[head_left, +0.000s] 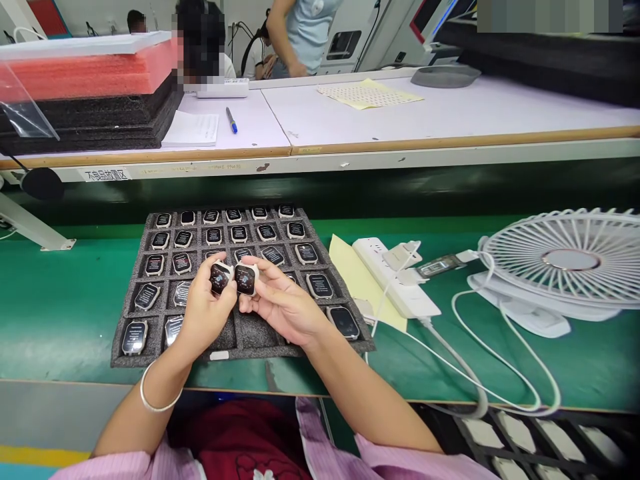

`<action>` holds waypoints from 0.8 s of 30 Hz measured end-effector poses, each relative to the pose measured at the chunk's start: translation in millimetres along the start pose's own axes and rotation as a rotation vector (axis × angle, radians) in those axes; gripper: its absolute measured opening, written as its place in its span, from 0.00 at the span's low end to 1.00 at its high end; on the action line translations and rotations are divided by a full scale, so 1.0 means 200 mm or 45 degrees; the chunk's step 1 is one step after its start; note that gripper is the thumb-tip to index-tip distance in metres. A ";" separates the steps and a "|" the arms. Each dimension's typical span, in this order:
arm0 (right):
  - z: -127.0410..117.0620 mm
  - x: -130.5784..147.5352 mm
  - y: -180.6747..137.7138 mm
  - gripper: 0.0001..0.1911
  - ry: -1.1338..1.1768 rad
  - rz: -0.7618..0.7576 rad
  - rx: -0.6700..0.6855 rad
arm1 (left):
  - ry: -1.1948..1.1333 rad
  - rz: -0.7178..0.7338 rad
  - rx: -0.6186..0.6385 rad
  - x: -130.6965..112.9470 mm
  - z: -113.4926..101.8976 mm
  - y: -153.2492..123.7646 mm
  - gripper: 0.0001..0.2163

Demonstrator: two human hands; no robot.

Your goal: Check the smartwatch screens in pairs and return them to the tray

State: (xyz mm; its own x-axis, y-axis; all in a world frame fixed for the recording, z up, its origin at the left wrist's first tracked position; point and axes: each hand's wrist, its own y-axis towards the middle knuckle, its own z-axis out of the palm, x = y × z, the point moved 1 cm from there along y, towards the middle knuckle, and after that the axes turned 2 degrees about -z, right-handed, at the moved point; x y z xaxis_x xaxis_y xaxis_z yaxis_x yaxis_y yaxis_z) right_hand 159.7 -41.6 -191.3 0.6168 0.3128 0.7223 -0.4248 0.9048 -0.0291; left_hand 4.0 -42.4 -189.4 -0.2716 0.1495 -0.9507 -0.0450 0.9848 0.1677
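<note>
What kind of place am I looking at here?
Probably an electronics factory or workshop: a foam tray holds rows of strapless smartwatches, the left hand and right hand hold two more, and foam-like sheets are stacked on the shelf.

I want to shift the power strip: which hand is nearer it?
Right. The right hand is over the foam tray, left of the power strip; the left hand is over the tray too, farther left.
</note>
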 end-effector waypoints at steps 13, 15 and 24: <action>-0.01 0.00 0.00 0.20 -0.025 -0.006 0.031 | 0.017 0.012 -0.007 0.00 0.00 0.00 0.21; -0.01 0.00 0.00 0.20 -0.025 -0.004 0.033 | 0.013 0.006 -0.007 0.00 0.00 0.00 0.21; 0.00 0.00 0.00 0.21 -0.039 -0.001 0.012 | 0.021 0.013 0.015 0.00 0.00 0.00 0.21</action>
State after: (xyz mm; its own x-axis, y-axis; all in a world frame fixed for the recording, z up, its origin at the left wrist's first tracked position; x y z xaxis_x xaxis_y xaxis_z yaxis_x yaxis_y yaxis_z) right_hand 160.2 -41.2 -191.7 0.5967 0.3031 0.7430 -0.4309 0.9021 -0.0220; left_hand 3.8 -42.5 -188.9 -0.2877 0.1579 -0.9446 -0.0313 0.9842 0.1740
